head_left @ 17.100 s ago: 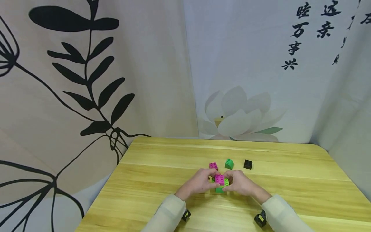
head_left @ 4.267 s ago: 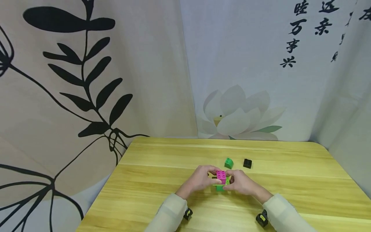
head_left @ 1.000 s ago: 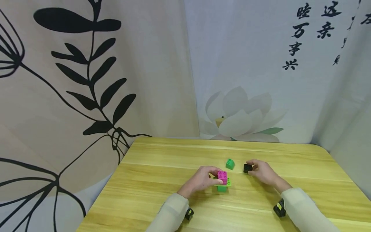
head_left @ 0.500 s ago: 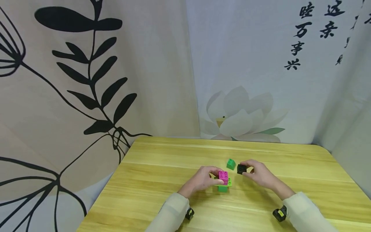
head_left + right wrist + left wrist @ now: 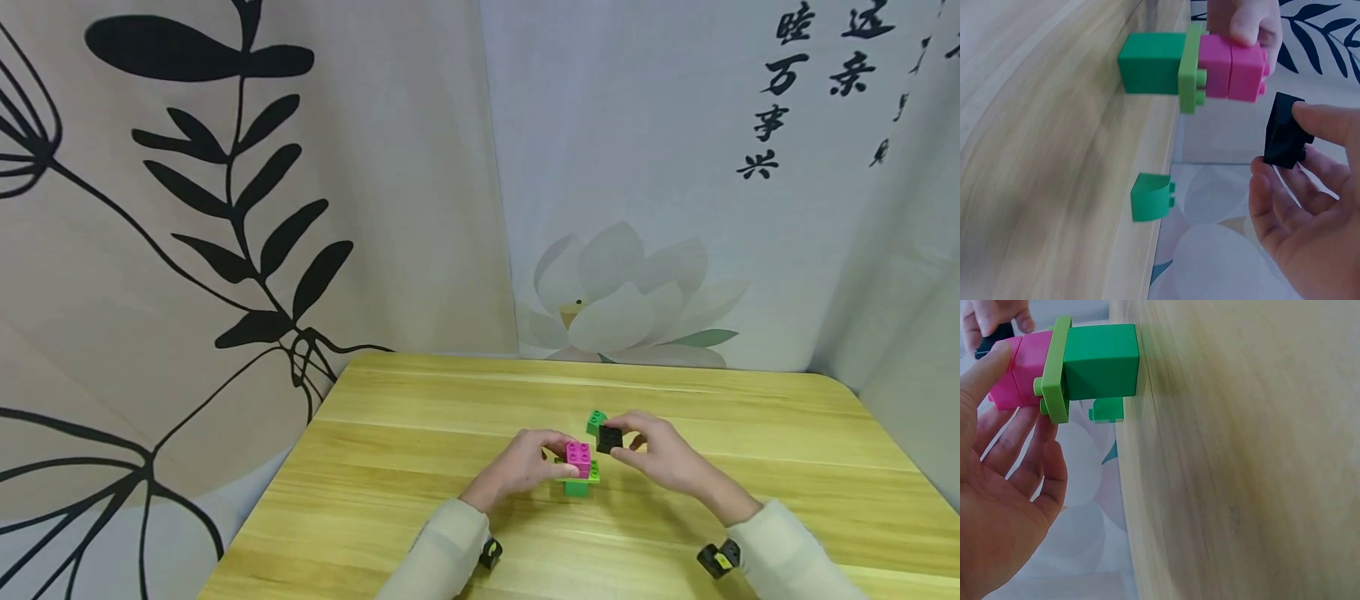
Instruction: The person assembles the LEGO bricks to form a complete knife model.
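My left hand (image 5: 517, 463) pinches a stack of toy building bricks by its pink upper part. In the right wrist view two pink bricks (image 5: 1231, 67) sit one on the other, on a lime plate (image 5: 1189, 75) with a dark green block (image 5: 1152, 64) under it. Studs of the plate show at the side of the pink bricks. My right hand (image 5: 666, 454) holds a black brick (image 5: 1286, 130) between thumb and fingers, just right of the stack and about level with its top.
A loose green brick with a curved side (image 5: 1151, 199) stands on the wooden table (image 5: 420, 400) behind the stack, partly covered by the black brick in the head view. A printed curtain (image 5: 405, 208) hangs behind the table's back edge.
The loose pink brick seen earliest has left its spot at the back, and the stack's pink part is taller. My right hand has picked up the black brick and carried it left toward the stack.
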`<move>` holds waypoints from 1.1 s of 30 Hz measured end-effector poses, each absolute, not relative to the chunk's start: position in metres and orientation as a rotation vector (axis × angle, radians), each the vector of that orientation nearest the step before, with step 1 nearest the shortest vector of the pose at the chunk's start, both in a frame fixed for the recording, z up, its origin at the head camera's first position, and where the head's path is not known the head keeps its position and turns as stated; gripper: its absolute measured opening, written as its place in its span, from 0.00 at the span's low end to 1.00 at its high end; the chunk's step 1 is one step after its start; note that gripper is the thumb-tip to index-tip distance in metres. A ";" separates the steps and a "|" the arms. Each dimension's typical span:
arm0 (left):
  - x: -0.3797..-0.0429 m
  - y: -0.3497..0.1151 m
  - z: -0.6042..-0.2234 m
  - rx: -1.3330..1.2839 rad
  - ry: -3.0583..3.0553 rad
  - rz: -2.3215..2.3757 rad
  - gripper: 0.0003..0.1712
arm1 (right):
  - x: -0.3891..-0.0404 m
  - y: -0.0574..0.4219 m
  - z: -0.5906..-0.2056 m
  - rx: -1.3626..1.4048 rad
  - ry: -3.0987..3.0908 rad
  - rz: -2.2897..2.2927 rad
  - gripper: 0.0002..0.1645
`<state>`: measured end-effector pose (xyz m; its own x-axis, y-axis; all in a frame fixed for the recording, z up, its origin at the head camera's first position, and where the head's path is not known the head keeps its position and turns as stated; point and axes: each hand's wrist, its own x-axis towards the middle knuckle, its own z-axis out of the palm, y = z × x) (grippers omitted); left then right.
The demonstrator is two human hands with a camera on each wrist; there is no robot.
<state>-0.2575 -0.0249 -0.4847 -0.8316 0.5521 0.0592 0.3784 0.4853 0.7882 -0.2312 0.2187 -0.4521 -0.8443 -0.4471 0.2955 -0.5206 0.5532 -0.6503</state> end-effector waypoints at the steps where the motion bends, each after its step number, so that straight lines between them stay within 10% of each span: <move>1: -0.258 -0.025 -0.485 0.804 2.528 1.266 0.19 | -0.231 0.217 -0.451 0.854 -2.674 1.179 0.21; 33: -0.258 -0.027 -0.482 0.809 2.537 1.232 0.19 | -0.232 0.182 -0.459 0.972 -2.595 1.138 0.24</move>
